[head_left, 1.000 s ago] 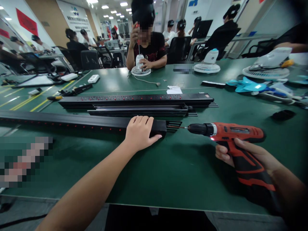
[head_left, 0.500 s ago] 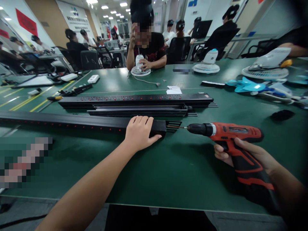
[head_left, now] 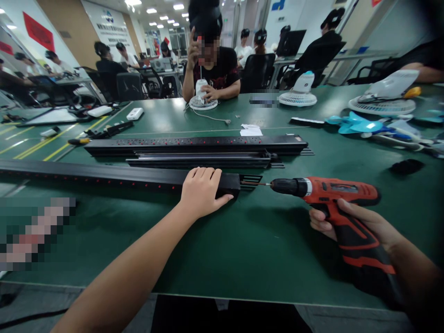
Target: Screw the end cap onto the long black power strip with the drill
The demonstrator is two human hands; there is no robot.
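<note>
My left hand (head_left: 201, 192) is wrapped over the right end of a long black bar (head_left: 104, 174) with a row of red dots along its near side. A slotted black bracket (head_left: 251, 179) sticks out of that end. In my right hand (head_left: 371, 224) is a red and black cordless drill (head_left: 343, 190), its handle gripped and a finger at the trigger. The drill points left, and its thin bit reaches the bracket and bar end. Where the bit's tip meets the bar is too small to make out.
Behind lie a second black bar (head_left: 208, 142) with red dots and a black channel piece (head_left: 201, 160). White fan parts (head_left: 298, 95) and blue fan blades (head_left: 354, 122) sit at the right. Across the green table (head_left: 263, 259), a person (head_left: 222, 69) handles a small white fan (head_left: 201, 92).
My hands, the drill and the bar look almost unmoved. The person opposite has shifted the raised hand slightly.
</note>
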